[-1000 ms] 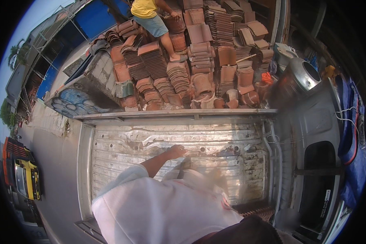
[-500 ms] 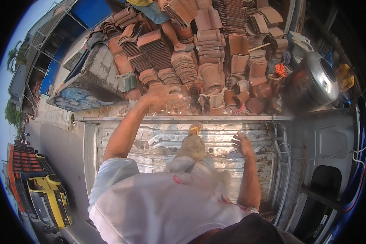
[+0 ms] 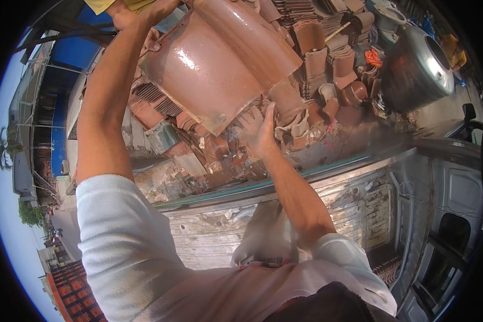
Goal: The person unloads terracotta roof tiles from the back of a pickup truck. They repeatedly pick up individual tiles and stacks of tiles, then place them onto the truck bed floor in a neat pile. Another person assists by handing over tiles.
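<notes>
A large curved clay roof tile point(image 3: 209, 64), glossy reddish brown, hangs tilted in front of me; whether more lie behind it I cannot tell. My left hand point(image 3: 166, 7) is closed at its far left corner, partly cut off by the picture's upper edge. At its near edge is my right hand point(image 3: 260, 131), fingers spread and thumb up; it looks close to the tile or just touching it. Another person in yellow clothing point(image 3: 99, 4) stands at the far left, and that person's fingers point(image 3: 152, 41) show at the tile's left edge.
Behind lie stacked roof tiles point(image 3: 314, 64) and broken tile rubble point(image 3: 220, 166). A big metal pot point(image 3: 416, 70) stands at the right, near an orange cloth point(image 3: 373, 58). The truck bed's side rail point(image 3: 241, 190) runs between me and the pile; the cab point(image 3: 456, 182) is right.
Both my arms have reached forward over the rail. The large tile has come near, with my left hand at its corner and my right hand raised to its near edge. The view has turned.
</notes>
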Demonstrator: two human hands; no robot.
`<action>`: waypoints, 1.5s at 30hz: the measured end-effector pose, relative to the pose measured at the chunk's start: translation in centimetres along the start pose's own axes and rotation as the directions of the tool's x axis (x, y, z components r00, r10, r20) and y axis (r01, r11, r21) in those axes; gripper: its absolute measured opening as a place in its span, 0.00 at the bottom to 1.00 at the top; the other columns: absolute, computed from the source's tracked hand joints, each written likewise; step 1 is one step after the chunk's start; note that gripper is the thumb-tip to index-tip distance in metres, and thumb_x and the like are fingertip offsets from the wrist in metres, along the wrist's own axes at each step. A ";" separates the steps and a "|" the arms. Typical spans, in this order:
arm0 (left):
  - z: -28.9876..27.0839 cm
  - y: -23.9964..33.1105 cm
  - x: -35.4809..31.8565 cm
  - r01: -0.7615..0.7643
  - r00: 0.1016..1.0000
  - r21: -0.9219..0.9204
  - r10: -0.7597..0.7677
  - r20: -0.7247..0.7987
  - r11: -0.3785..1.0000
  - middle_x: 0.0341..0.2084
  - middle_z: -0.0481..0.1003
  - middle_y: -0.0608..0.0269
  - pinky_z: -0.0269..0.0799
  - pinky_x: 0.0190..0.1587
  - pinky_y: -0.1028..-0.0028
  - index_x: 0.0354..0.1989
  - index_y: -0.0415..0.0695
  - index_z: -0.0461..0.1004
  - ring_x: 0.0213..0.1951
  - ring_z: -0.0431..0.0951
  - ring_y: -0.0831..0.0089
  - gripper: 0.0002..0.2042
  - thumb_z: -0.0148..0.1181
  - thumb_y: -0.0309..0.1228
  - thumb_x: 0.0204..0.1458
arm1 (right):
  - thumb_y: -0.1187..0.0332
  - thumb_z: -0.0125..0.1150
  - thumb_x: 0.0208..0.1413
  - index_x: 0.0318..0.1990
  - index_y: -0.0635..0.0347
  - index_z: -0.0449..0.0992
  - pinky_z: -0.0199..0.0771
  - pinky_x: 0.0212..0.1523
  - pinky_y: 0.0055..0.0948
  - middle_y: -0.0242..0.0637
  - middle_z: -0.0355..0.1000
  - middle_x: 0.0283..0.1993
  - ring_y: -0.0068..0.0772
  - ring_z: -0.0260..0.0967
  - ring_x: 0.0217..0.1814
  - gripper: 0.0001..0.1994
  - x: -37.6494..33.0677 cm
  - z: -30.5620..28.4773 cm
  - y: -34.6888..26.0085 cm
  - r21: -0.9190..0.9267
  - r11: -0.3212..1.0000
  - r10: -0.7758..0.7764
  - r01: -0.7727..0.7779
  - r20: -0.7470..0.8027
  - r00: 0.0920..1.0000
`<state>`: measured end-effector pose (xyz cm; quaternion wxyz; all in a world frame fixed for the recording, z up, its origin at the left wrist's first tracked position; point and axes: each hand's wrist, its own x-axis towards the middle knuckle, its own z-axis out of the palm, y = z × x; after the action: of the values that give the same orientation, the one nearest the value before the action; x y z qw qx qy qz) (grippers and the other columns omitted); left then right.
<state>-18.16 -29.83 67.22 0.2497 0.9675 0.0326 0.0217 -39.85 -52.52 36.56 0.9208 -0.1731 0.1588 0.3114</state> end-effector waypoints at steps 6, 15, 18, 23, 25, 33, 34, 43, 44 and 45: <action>4.9 -0.1 -2.5 0.299 0.882 -0.652 0.059 0.468 0.697 0.67 0.58 0.53 0.51 0.70 0.66 0.71 0.39 0.51 0.68 0.59 0.61 0.38 0.30 0.60 0.65 | 0.30 0.36 0.61 0.68 0.53 0.61 0.59 0.68 0.43 0.39 0.62 0.68 0.41 0.59 0.68 0.40 0.0 3.3 3.5 0.395 0.905 -0.156 0.158 -0.037 0.987; 20.1 2.7 -20.6 0.035 0.798 -0.547 0.307 0.520 0.836 0.60 0.65 0.55 0.54 0.65 0.65 0.66 0.35 0.59 0.60 0.63 0.63 0.38 0.57 0.53 0.56 | 0.31 0.42 0.59 0.72 0.60 0.51 0.40 0.76 0.40 0.42 0.47 0.76 0.43 0.45 0.77 0.46 -26.5 -9.6 -2.2 -0.019 0.912 -0.403 0.410 -0.228 0.886; 29.2 11.1 -29.8 0.081 0.683 -0.571 0.372 0.629 0.817 0.57 0.67 0.54 0.59 0.61 0.66 0.63 0.34 0.62 0.57 0.66 0.65 0.35 0.62 0.46 0.52 | 0.34 0.46 0.60 0.70 0.58 0.57 0.55 0.71 0.42 0.43 0.55 0.72 0.40 0.53 0.73 0.41 -37.4 -15.8 -0.1 0.082 0.885 -0.391 0.458 -0.401 0.828; 37.9 22.3 -43.8 0.121 0.343 -0.641 0.574 0.744 0.758 0.54 0.69 0.54 0.62 0.59 0.67 0.62 0.33 0.62 0.54 0.69 0.66 0.36 0.66 0.44 0.49 | 0.39 0.52 0.60 0.67 0.58 0.62 0.66 0.65 0.40 0.44 0.65 0.65 0.40 0.65 0.66 0.38 -57.9 -22.3 5.3 0.007 0.799 -0.442 0.601 -0.670 0.596; 40.1 26.1 -48.1 0.272 0.181 -0.591 0.563 0.806 0.759 0.53 0.70 0.55 0.64 0.58 0.66 0.63 0.33 0.61 0.54 0.70 0.66 0.39 0.68 0.45 0.47 | 0.38 0.49 0.61 0.68 0.59 0.61 0.66 0.65 0.38 0.43 0.65 0.66 0.40 0.65 0.66 0.37 -64.9 -22.8 6.4 0.067 0.783 -0.424 0.618 -0.670 0.609; 49.9 37.4 -63.1 0.371 -0.147 -0.312 0.386 0.910 0.875 0.45 0.71 0.59 0.78 0.40 0.70 0.60 0.35 0.61 0.42 0.76 0.71 0.38 0.71 0.38 0.42 | 0.36 0.48 0.60 0.67 0.65 0.62 0.66 0.66 0.38 0.48 0.63 0.67 0.42 0.64 0.67 0.41 -83.4 -33.5 7.0 0.022 0.784 -0.399 0.621 -0.748 0.531; 51.3 37.9 -64.8 0.394 -0.154 -0.295 0.379 0.912 0.870 0.44 0.71 0.59 0.78 0.39 0.69 0.60 0.34 0.61 0.41 0.76 0.70 0.36 0.70 0.37 0.43 | 0.36 0.48 0.60 0.67 0.67 0.61 0.66 0.66 0.39 0.50 0.63 0.67 0.43 0.64 0.67 0.41 -85.3 -35.4 7.2 0.114 0.788 -0.311 0.605 -0.775 0.550; 66.5 40.7 -84.1 0.435 0.022 -0.118 0.121 0.992 0.893 0.35 0.77 0.58 0.75 0.38 0.71 0.48 0.32 0.74 0.36 0.78 0.72 0.24 0.70 0.36 0.47 | 0.30 0.46 0.57 0.68 0.66 0.59 0.67 0.65 0.41 0.49 0.63 0.67 0.44 0.63 0.67 0.47 -89.0 -52.6 15.0 0.213 0.017 -0.322 0.977 -0.924 0.207; 68.5 41.3 -86.7 0.394 0.082 -0.139 0.117 0.990 0.909 0.35 0.78 0.57 0.75 0.38 0.70 0.46 0.31 0.75 0.36 0.79 0.72 0.24 0.70 0.37 0.47 | 0.36 0.51 0.59 0.66 0.63 0.61 0.67 0.65 0.39 0.47 0.65 0.65 0.43 0.64 0.65 0.41 -88.6 -54.1 14.2 0.153 0.098 -0.192 0.983 -0.967 0.169; 70.3 41.5 -89.2 0.338 0.156 -0.112 0.062 0.986 0.935 0.36 0.78 0.56 0.75 0.39 0.70 0.45 0.30 0.76 0.37 0.79 0.73 0.23 0.70 0.36 0.47 | 0.38 0.52 0.59 0.66 0.62 0.61 0.67 0.65 0.39 0.47 0.65 0.64 0.42 0.64 0.65 0.39 -89.1 -55.8 14.0 0.177 0.156 -0.168 0.972 -0.965 0.203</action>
<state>-100.80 -106.50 23.55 0.3591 0.6924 -0.0500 -0.6239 -126.29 -111.62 19.52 0.7270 0.1088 0.5645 -0.3754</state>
